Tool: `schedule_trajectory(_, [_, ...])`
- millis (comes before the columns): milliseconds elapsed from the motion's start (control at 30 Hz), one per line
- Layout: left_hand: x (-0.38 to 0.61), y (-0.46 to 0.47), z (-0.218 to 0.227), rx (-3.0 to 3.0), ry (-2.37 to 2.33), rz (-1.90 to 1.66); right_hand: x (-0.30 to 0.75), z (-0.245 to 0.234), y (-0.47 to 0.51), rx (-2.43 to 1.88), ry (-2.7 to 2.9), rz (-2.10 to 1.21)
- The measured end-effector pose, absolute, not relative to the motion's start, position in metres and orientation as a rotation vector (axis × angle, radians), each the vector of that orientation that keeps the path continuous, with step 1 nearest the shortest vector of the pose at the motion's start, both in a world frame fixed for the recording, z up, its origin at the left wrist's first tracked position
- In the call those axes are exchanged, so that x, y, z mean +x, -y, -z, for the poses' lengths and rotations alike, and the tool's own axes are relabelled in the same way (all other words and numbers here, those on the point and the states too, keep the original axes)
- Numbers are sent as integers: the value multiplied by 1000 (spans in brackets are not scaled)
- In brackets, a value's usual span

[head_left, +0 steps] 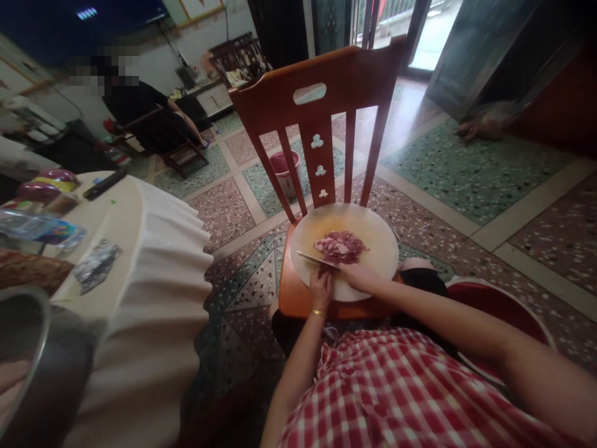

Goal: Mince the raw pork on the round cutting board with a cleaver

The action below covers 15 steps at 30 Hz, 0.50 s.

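On the wooden chair in front of me lies a round, pale cutting board. A heap of chopped raw meat sits on its middle. My right hand is closed on the handle of a knife, whose blade points left along the near edge of the meat. Close by, my left hand is on the near side of the blade, fingers curled together over the board. Whatever those fingers press on or hold is hidden. A gold-coloured bracelet circles the left wrist.
To my left, a table with a pale cloth carries a plastic bottle, a foil packet and a large metal pot. A bucket stands behind the chair. A red basin is at my right. Farther off, a person sits.
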<state>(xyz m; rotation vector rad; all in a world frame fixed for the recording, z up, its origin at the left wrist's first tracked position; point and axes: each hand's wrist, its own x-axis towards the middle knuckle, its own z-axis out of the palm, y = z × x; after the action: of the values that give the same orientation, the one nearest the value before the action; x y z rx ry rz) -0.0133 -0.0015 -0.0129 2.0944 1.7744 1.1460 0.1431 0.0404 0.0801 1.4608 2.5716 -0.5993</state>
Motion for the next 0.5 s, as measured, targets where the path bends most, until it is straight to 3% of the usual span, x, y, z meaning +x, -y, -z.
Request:
schedule_trajectory(200, [-21,10,10,1958,-1724,-1239,181,-80,-23,1527,-2477,535])
schedule_trajectory(500, [-17,1,26,2100,-1807,-1139,148,-78,-16,1401,-2559,569])
